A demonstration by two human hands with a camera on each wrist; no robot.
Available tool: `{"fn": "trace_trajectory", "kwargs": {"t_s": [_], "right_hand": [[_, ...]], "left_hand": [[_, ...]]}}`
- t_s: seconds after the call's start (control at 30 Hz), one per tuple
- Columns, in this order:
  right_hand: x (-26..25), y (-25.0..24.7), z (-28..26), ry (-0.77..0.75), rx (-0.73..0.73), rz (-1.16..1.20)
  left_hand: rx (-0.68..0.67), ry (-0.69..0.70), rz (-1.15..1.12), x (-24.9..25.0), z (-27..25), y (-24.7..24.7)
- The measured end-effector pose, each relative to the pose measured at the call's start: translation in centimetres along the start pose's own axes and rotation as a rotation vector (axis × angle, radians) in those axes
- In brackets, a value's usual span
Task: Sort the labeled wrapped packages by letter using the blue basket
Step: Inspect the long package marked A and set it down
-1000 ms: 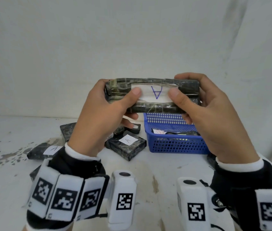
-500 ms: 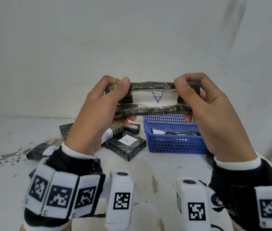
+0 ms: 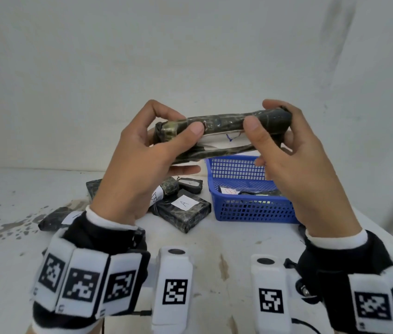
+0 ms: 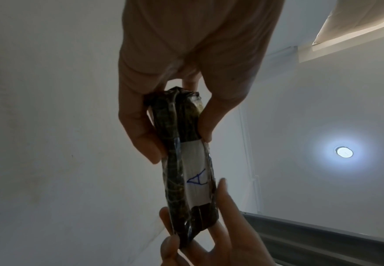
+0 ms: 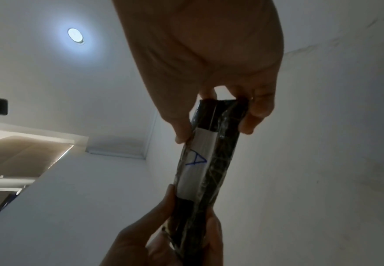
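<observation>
Both hands hold one long dark wrapped package (image 3: 222, 133) in the air above the table, its white label with a blue A tipped downward and half hidden. My left hand (image 3: 166, 141) pinches its left end between thumb and fingers; my right hand (image 3: 272, 133) pinches its right end. The label reads plainly on the package (image 4: 193, 180) in the left wrist view and on the package (image 5: 207, 162) in the right wrist view. The blue basket (image 3: 250, 210) stands on the table below, right of centre, with a labeled package inside.
Several dark wrapped packages lie left of the basket: one labeled A (image 3: 183, 210), a roll marked B (image 3: 164, 189), a small one (image 3: 189, 184) behind, another A (image 3: 58, 218) at left. The stained white table (image 3: 214, 249) meets a wall behind; its right edge runs by the basket.
The package has been turned in both hands, so its A label, which faced me before, now tips down and away. Thumbs have shifted onto the top edge.
</observation>
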State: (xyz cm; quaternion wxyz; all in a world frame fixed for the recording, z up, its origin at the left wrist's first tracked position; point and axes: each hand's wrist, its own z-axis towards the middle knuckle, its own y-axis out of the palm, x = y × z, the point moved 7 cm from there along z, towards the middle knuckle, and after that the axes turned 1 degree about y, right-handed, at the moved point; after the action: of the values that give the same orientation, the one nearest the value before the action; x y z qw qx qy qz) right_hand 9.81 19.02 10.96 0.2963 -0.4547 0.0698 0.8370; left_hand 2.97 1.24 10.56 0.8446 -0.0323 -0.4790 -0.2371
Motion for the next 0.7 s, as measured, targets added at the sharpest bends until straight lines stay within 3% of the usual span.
{"fn": "trace_trajectory", "kwargs": {"t_s": [0.2, 0.7], "right_hand": [[0.6, -0.5, 0.5, 0.065, -0.01, 0.249], [-0.6, 0.4, -0.3, -0.04, -0.049, 0.085]], "left_hand": [[-0.012, -0.075, -0.033, -0.2, 0.2, 0.1], [0.147, -0.072, 0.129, -1.0, 0.3, -0.6]]}}
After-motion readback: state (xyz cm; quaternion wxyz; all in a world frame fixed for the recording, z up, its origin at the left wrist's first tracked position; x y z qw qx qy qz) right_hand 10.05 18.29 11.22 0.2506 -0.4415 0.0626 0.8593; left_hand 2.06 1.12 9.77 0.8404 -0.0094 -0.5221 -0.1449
